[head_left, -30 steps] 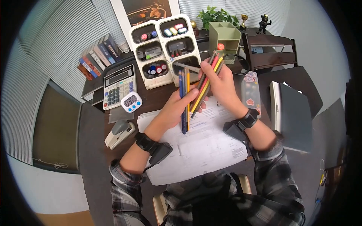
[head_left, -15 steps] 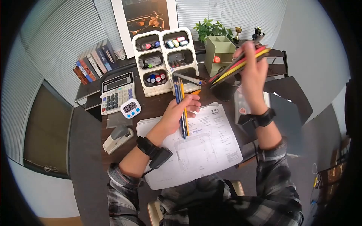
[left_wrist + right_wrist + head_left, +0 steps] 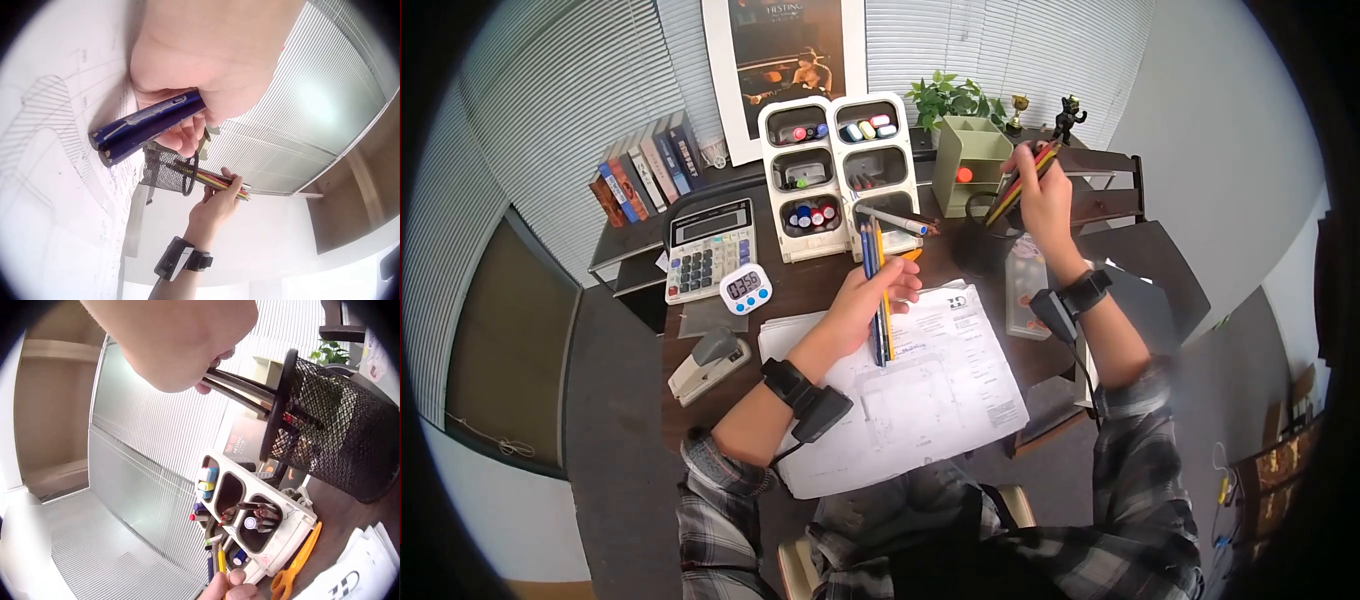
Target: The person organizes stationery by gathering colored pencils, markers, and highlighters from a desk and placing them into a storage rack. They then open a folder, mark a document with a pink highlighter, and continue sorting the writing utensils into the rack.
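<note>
My left hand grips blue pencils and a yellow pencil over printed sheets. In the left wrist view two blue shafts stick out below that palm. Over at the right, my right hand holds a bundle of red, yellow and dark pencils at the upper part. Their lower ends reach past the rim of a black mesh pen cup, which lies under this hand. The right palm hides the bundle's upper part in the right wrist view.
Behind the papers stands a white organizer with markers; orange scissors lie before it. A green organizer is behind the cup. Calculator, timer and stapler line the left; a clear plastic case lies right.
The right hand has moved away from the left one, carrying its pencil bundle rightward and then into the mesh cup. The left hand keeps its pencils over the papers.
</note>
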Motion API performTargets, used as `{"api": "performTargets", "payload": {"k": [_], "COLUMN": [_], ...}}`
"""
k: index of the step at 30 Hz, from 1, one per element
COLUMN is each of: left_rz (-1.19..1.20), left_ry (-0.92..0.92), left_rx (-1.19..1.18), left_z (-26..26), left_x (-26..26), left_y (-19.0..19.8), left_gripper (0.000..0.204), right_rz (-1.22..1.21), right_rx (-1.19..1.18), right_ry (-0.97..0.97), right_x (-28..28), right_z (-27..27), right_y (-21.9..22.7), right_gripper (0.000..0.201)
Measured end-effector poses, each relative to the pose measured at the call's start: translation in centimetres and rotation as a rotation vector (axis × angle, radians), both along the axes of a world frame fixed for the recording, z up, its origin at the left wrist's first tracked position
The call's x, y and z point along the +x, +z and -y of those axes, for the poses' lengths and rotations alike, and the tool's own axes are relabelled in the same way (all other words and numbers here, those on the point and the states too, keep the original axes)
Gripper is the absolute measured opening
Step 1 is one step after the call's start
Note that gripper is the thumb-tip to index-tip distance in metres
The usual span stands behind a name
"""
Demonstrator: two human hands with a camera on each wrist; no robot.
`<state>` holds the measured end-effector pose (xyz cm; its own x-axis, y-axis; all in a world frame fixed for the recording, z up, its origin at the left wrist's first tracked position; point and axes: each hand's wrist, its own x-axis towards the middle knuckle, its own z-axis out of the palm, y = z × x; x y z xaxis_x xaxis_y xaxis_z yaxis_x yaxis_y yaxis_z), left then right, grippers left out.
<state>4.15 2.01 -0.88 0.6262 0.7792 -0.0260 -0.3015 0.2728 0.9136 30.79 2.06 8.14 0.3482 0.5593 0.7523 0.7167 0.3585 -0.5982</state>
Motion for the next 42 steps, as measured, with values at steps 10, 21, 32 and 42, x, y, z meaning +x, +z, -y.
{"api": "performTargets", "payload": {"k": [10,21,32,42], "left_rz": [0.008,-0.002,-0.033,-0.031], "left_ry": [-0.005,-0.016,-0.01,0.009], "left_rx": [0.02,0.031,0.075,0.059], "left_z": [-0.1,-0.4,-0.6,-0.3], "left_x": [-0.1,0.0,0.0,-0.2], "left_y": [-0.2,-0.4,-0.6,-0.2], "left_gripper": [0.033,0.033,0.036,0.035], "right_rz": [0.096,0.103,0.152,0.231], "right_rx": [-0.274,-0.393,-0.433,-0.411], "right_ry": [0.123,0.187,0.131,0.147], "right_x": [-0.3,-0.4,-1.0,-0.8], "right_z": [-0.3,-1.6,-1.2,-1.7], "right_y": [-1.0,-1.9,-1.0,-0.9], "right_gripper": [0.034,0.03,0.033,0.041]}}
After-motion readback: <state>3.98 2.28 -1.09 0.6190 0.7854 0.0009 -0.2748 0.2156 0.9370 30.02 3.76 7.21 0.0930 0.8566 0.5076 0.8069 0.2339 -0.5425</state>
